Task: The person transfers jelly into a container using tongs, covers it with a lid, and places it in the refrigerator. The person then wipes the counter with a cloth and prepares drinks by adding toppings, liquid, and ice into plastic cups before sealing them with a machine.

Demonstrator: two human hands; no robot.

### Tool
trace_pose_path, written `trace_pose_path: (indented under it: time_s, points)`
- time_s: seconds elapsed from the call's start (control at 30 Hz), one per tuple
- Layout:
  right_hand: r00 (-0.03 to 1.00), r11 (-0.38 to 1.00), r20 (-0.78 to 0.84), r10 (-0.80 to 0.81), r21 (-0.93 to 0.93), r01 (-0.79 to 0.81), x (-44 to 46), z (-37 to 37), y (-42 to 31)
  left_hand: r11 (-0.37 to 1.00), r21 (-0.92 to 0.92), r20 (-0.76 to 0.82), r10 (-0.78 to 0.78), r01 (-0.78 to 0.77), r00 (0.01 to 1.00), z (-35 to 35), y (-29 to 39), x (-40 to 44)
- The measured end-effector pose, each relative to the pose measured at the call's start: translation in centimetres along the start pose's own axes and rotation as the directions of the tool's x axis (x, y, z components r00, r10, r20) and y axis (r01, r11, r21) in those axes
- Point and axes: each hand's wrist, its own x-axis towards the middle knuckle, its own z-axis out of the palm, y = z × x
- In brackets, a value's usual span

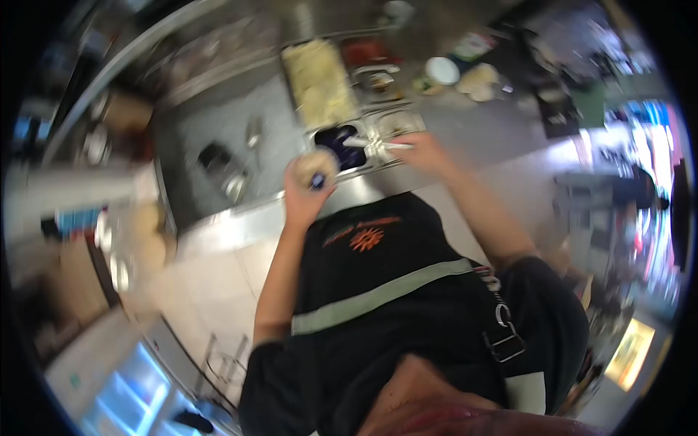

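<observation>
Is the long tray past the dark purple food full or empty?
Not empty: pale yellow food covers it nearly end to end. How deep it goes, I cannot tell.

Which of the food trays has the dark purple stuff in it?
The one holding the dark purple contents, just beyond the left hand. Its color sets it apart: the long tray's contents are pale yellow.

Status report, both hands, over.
Left hand holding round pale item, dark spot on it. Right hand gripping light-coloured utensil. Dark purple food between them. Nothing visibly blocking either.
</observation>
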Motion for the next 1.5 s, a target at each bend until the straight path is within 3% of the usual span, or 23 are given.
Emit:
trace_pose_path:
  time_s: [0.03, 0.07, 0.1, 0.17, 0.3, 0.37, 0.43, 0.47, 0.5, 0.53, 0.6, 0.73, 0.83, 0.9, 1.03, 1.1, 1.2, 1.23, 1.3, 1.37, 1.43, 1.47, 1.5]
  points:
    - [0.996, 0.999, 0.078, 0.046, -0.026, -0.044, 0.7, 0.9, 0.4, 0.997, -0.073, 0.021, 0.001, 0.001, 1.0, -0.1, -0.8, -0.3]
    - [0.98, 0.957, 0.071, -0.187, -0.21, 0.198, 3.1, 3.0, 4.3, 0.997, -0.065, 0.017, 0.034, -0.033, 0.999, -0.3, -0.6, -0.4]
    - [0.978, 0.95, 0.048, -0.203, -0.233, 0.208, 4.8, 5.3, 6.1, 0.997, -0.051, -0.002, 0.053, -0.053, 0.999, -0.4, -0.4, -1.1]
    - [0.994, 0.905, 0.097, -0.05, -0.417, 0.086, 5.9, 7.7, 4.9, 0.996, -0.066, -0.004, 0.058, -0.058, 0.998, -0.2, 0.1, -2.1]
    - [0.921, 0.888, -0.058, -0.384, -0.295, 0.352, 4.6, 7.0, 6.4, 0.993, -0.089, 0.077, 0.085, -0.078, 0.993, 1.6, 3.2, -2.7]
    - [0.984, 0.977, -0.116, -0.137, -0.181, 0.114, 3.5, 1.3, 7.4, 0.997, -0.077, 0.122, 0.03, -0.021, 0.992, 3.8, 4.8, -2.7]
    - [0.935, 0.951, -0.272, 0.228, 0.266, -0.155, 2.9, -6.5, 12.2, 0.996, -0.076, 0.199, 0.052, -0.037, 0.979, 6.7, 7.0, -1.8]
    - [0.808, 0.976, -0.569, 0.153, 0.216, -0.033, 4.3, -9.6, 18.5, 0.996, -0.076, 0.264, 0.069, -0.05, 0.962, 8.5, 7.8, -1.1]
    - [0.754, 0.831, -0.554, 0.353, 0.556, 0.019, 4.0, -14.8, 20.8, 0.996, -0.072, 0.261, 0.074, -0.057, 0.962, 10.7, 8.3, -0.6]
    - [0.725, 0.917, -0.604, 0.332, 0.387, -0.098, 4.1, -20.3, 24.1, 0.991, -0.098, 0.296, 0.111, -0.086, 0.949, 13.1, 8.7, 0.1]
    - [0.6, 0.901, -0.68, 0.421, 0.389, -0.191, 7.0, -27.8, 31.0, 0.986, -0.089, 0.351, 0.161, -0.138, 0.922, 18.4, 8.6, 1.3]
    - [0.722, 0.831, -0.516, 0.461, 0.536, -0.147, 8.9, -33.2, 28.4, 0.982, -0.057, 0.333, 0.189, -0.18, 0.924, 29.8, 9.4, 3.5]
    - [0.786, 0.839, -0.369, 0.496, 0.437, -0.324, 12.0, -34.4, 30.5, 0.981, -0.157, 0.261, 0.15, -0.111, 0.954, 37.7, 8.7, 3.8]
    - [0.875, 0.883, -0.336, 0.349, 0.431, -0.187, 14.3, -33.6, 33.1, 0.985, -0.106, 0.215, 0.153, -0.133, 0.965, 41.5, 8.4, 4.2]
    - [0.861, 0.864, -0.387, 0.329, 0.491, -0.11, 13.8, -33.3, 31.6, 0.992, -0.094, 0.13, 0.093, -0.081, 0.987, 46.1, 8.2, 4.2]
    - [0.882, 0.876, -0.448, 0.145, 0.473, 0.097, 13.5, -33.3, 31.3, 0.996, -0.046, 0.105, 0.077, -0.072, 0.992, 47.0, 8.4, 4.1]
    - [0.867, 0.918, -0.49, 0.092, 0.38, 0.117, 12.1, -34.2, 31.0, 0.994, -0.083, 0.118, 0.081, -0.072, 0.99, 47.3, 8.9, 4.2]
    - [0.887, 0.917, -0.454, 0.085, 0.383, 0.108, 11.1, -34.5, 30.8, 0.986, 0.103, 0.117, 0.115, -0.128, 0.986, 46.9, 9.4, 4.1]
    - [0.898, 0.396, -0.171, 0.404, 0.918, -0.003, 7.8, -36.3, 30.1, 0.997, -0.072, 0.153, 0.016, -0.005, 0.988, 46.7, 7.7, 4.0]
    - [0.911, 0.233, 0.01, 0.411, 0.966, -0.115, 6.4, -38.1, 34.1, 0.999, -0.042, 0.193, -0.024, 0.033, 0.981, 45.9, 7.8, 4.1]
    - [0.827, 0.425, -0.319, 0.463, 0.899, 0.108, 4.3, -38.4, 35.5, 0.999, -0.031, 0.351, -0.001, 0.013, 0.936, 45.0, 7.4, 4.1]
    - [0.831, 0.427, -0.314, 0.46, 0.899, 0.103, 3.6, -38.7, 35.3, 0.993, -0.093, 0.396, -0.028, 0.071, 0.918, 44.5, 7.1, 3.9]
    - [0.724, 0.834, -0.622, 0.298, 0.539, 0.119, 2.7, -39.4, 34.9, 0.993, -0.092, 0.393, -0.031, 0.073, 0.919, 43.9, 6.7, 3.6]
